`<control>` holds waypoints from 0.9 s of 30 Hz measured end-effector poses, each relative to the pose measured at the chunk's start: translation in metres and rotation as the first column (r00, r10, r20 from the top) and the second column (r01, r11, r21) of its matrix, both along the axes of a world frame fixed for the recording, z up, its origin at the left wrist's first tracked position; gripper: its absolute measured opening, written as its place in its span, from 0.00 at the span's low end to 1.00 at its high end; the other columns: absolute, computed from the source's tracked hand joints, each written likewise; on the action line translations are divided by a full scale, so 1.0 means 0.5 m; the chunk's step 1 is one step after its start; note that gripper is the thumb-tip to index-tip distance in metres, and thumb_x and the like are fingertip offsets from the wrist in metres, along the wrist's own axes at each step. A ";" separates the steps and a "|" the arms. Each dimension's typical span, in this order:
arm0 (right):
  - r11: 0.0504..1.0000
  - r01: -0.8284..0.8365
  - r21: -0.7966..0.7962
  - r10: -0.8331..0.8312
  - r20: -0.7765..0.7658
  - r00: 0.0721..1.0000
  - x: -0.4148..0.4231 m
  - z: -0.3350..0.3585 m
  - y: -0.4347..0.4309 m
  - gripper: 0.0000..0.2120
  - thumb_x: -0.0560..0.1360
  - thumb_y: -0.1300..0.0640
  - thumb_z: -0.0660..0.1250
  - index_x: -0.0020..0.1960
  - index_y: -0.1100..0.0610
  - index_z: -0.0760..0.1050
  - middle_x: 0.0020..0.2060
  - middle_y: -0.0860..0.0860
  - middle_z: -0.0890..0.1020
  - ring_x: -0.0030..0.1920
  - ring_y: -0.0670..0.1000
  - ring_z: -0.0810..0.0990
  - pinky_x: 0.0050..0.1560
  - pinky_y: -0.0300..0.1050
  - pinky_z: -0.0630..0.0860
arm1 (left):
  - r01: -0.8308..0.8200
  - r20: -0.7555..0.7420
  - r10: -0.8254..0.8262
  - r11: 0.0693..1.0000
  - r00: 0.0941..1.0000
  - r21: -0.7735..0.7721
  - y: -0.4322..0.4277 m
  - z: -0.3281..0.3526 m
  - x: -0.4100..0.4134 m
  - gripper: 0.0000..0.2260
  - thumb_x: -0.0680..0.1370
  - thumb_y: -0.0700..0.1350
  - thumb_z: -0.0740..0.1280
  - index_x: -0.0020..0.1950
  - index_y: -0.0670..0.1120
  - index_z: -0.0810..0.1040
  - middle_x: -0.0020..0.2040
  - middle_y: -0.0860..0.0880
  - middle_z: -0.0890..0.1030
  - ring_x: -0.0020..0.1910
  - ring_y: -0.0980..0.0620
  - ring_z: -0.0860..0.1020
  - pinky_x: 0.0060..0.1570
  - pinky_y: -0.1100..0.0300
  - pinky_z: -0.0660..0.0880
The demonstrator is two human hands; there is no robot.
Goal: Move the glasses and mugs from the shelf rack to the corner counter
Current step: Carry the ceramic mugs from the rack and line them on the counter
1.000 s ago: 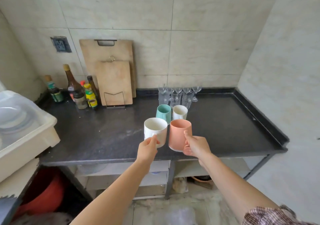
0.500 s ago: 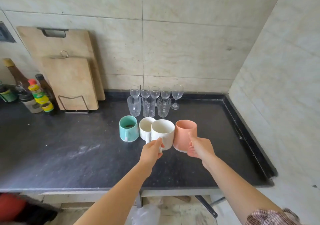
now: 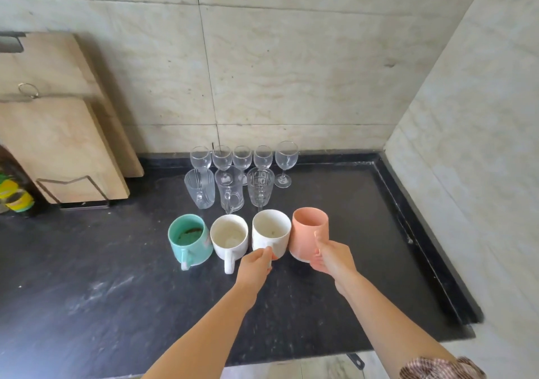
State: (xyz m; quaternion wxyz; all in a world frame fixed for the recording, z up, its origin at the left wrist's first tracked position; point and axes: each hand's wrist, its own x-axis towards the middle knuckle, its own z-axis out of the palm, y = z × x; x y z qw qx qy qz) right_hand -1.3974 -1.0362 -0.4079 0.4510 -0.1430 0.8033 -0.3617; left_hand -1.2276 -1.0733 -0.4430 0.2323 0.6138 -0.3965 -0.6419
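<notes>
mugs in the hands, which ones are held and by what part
The left hand grips the rightmost white mug at its near side; the right hand grips the pink mug there too, thumb on its wall. Handles hidden.

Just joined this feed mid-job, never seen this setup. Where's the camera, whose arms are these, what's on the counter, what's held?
There is no machine: these are a person's two bare arms. The one picture comes from a wide-angle camera worn on the head, looking forward and down. The left hand pinches the handle of a white mug; the right hand grips a pink mug beside it. Whether those two rest on the dark counter yet, I cannot tell. To their left stand a second white mug and a teal mug. Behind are three clear glass mugs and five wine glasses by the wall. Two wooden cutting boards lean at the left.
</notes>
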 end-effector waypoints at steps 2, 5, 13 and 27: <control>1.000 0.015 0.002 -0.015 0.031 0.999 -0.004 -0.010 -0.010 0.25 0.76 0.40 0.63 0.61 0.60 0.75 0.52 0.55 0.82 0.46 0.54 0.84 0.56 0.50 0.79 | 0.008 -0.001 -0.008 1.000 1.000 -0.001 -0.004 -0.012 -0.001 0.13 0.79 0.51 0.61 0.39 0.48 0.79 0.39 0.48 0.76 0.43 0.52 0.76 0.56 0.55 0.75; 0.999 0.029 0.016 -0.030 0.065 0.997 -0.013 -0.029 -0.027 0.25 0.76 0.40 0.63 0.62 0.59 0.74 0.54 0.54 0.81 0.44 0.52 0.84 0.56 0.50 0.79 | 0.009 0.000 -0.009 1.000 1.000 0.010 -0.015 -0.032 -0.007 0.12 0.79 0.51 0.61 0.41 0.48 0.80 0.42 0.48 0.78 0.46 0.52 0.77 0.58 0.56 0.76; 0.999 -0.042 0.022 0.039 0.130 0.991 -0.026 -0.053 -0.037 0.22 0.76 0.39 0.61 0.50 0.59 0.75 0.46 0.54 0.81 0.46 0.51 0.81 0.51 0.46 0.78 | -0.009 0.025 0.008 1.000 1.000 0.024 -0.009 -0.061 -0.011 0.12 0.80 0.52 0.60 0.42 0.51 0.80 0.47 0.49 0.79 0.49 0.53 0.76 0.53 0.59 0.73; 0.932 -0.322 0.168 0.318 0.053 0.947 -0.032 -0.052 -0.008 0.19 0.80 0.41 0.54 0.48 0.53 0.77 0.65 0.54 0.75 0.62 0.56 0.74 0.60 0.52 0.74 | -0.006 0.164 -0.002 0.999 0.986 0.044 0.007 -0.045 -0.019 0.10 0.79 0.55 0.59 0.41 0.57 0.76 0.47 0.56 0.77 0.49 0.55 0.75 0.53 0.61 0.69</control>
